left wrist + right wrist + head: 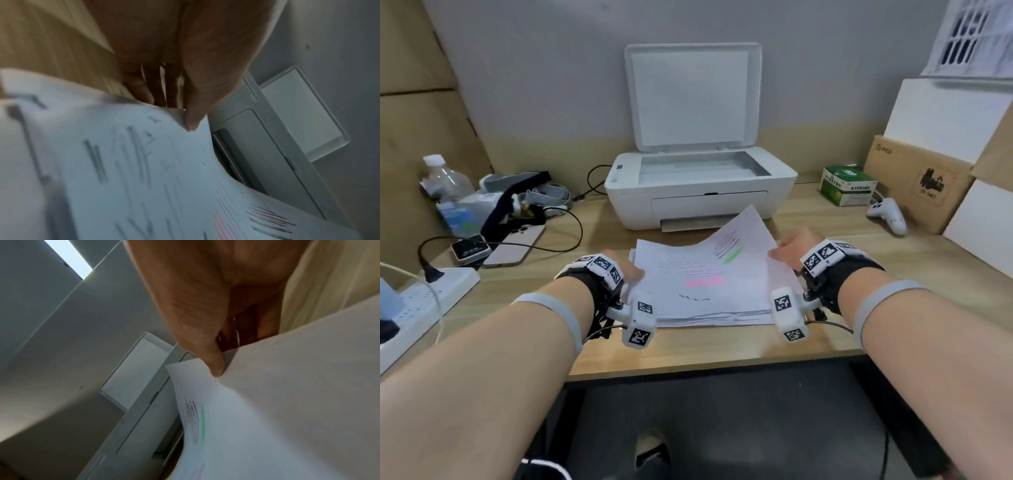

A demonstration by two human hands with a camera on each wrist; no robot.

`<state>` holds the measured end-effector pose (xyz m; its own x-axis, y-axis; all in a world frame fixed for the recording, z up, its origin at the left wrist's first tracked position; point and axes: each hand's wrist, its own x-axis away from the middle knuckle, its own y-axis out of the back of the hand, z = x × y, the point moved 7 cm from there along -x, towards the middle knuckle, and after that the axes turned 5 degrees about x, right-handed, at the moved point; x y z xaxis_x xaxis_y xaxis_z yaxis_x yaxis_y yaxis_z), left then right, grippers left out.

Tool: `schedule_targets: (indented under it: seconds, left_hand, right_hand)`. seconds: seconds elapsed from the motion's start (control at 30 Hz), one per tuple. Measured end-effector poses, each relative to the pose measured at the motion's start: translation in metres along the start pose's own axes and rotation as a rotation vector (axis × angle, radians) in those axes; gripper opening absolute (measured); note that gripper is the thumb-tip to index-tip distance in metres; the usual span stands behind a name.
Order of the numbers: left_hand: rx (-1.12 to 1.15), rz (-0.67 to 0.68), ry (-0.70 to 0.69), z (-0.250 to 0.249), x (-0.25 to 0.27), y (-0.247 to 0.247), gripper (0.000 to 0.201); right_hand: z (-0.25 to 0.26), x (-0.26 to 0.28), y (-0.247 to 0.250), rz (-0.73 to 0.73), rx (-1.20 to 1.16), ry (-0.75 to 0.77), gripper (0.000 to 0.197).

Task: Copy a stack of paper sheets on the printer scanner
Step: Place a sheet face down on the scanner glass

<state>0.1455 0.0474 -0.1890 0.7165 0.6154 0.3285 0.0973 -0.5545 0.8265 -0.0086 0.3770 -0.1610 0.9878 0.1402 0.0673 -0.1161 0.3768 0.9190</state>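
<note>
Both hands pinch one top sheet [709, 270]: left hand [631, 272], right hand [789, 248]. The printer [698, 192] lid stands raised.

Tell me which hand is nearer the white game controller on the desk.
Right. The right hand grips the top sheet's right edge, with the game controller further right and beyond it; the left hand pinches the sheet's left edge, across the paper.

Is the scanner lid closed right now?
No, the scanner lid stands raised upright behind the printer, leaving the glass bed uncovered.
</note>
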Motion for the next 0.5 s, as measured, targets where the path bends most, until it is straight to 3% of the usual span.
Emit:
schedule_targets:
  seconds: [0.13,0.23,0.37,0.5]
  left_hand:
    - [-0.16,0.034,-0.066,-0.011,0.003,0.01,0.028]
    - [0.088,0.027,-0.157,-0.016,0.009,0.027,0.018]
    - [0.296,0.093,-0.266,-0.029,0.027,0.057,0.018]
    - [0.645,0.064,-0.328,-0.049,0.041,0.095,0.005]
  right_hand:
    - [0.003,-0.008,-0.001,0.066,0.047,0.008,0.025]
    - [0.006,-0.008,0.014,0.076,-0.058,0.0,0.035]
    - [0.021,0.009,0.051,0.126,-0.21,-0.028,0.021]
    - [0.035,0.016,0.096,0.041,-0.516,0.042,0.023]
